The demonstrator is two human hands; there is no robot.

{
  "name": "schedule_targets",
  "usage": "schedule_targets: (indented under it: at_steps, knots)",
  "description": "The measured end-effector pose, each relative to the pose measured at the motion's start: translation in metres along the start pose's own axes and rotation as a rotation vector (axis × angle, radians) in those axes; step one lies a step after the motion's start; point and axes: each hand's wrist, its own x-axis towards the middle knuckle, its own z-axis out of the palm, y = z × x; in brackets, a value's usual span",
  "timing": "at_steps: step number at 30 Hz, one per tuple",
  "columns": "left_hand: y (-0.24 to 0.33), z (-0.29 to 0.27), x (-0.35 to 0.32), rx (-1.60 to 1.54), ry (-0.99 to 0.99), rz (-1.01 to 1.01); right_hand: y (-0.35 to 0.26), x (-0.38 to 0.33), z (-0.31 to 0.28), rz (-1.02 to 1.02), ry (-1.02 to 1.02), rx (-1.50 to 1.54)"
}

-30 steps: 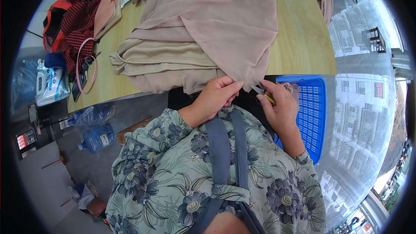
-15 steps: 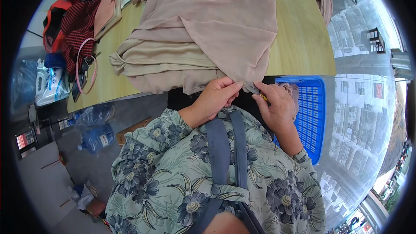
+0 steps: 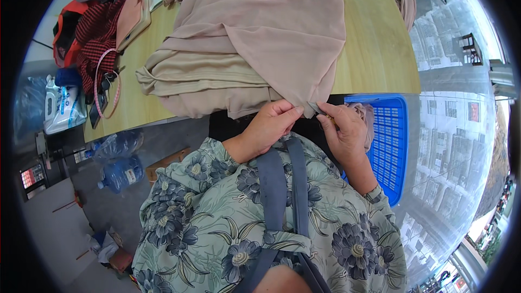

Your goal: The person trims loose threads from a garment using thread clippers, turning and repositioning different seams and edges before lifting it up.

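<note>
A dusty-pink sheer cloth (image 3: 293,43) lies in folds on the table, one corner hanging over the front edge toward me. My left hand (image 3: 269,125) pinches that corner between thumb and fingers. Close on its right, my right hand (image 3: 345,130) is closed around small thread snips (image 3: 314,108). Their grey blades point at the cloth corner, and a bit of yellow shows between the fingers; the rest is hidden by the hand. Beneath the sheer layer, folded beige cloth (image 3: 211,68) makes a thick stack at the table edge.
The wooden table (image 3: 380,49) ends just before my body. A blue plastic basket (image 3: 388,146) with pinkish cloth stands below it at right. On the table's left lie a notebook (image 3: 133,19), a pink looped strap (image 3: 97,84) and a red-black checked cloth (image 3: 97,30). Water bottles (image 3: 122,173) stand on the floor.
The snips' blades now show beside the cloth corner, where the yellow part showed more before. My hands and the cloth have shifted only slightly.
</note>
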Motion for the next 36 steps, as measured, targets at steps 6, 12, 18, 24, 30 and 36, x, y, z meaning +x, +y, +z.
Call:
schedule_targets:
  at_steps: [6,12,18,24,30,36]
  knots:
    - [0.003,0.002,0.000,-0.257,0.018,0.000,0.004,-0.005,-0.004,0.054,0.046,0.103]
    - [0.002,-0.002,0.002,-0.391,-0.094,-0.035,0.003,-0.008,-0.004,0.001,0.015,0.038]
    - [0.001,-0.004,0.004,-0.423,-0.085,-0.073,0.005,-0.007,-0.001,-0.017,0.012,0.044]
    - [0.001,-0.004,0.004,-0.433,-0.100,-0.089,0.003,-0.005,0.001,-0.010,0.026,0.066]
    - [0.001,-0.004,0.005,-0.433,-0.102,-0.090,0.003,-0.006,0.001,0.023,0.007,0.061]
    - [0.004,-0.002,0.005,-0.376,-0.082,-0.087,0.005,-0.010,0.005,0.148,0.065,0.186]
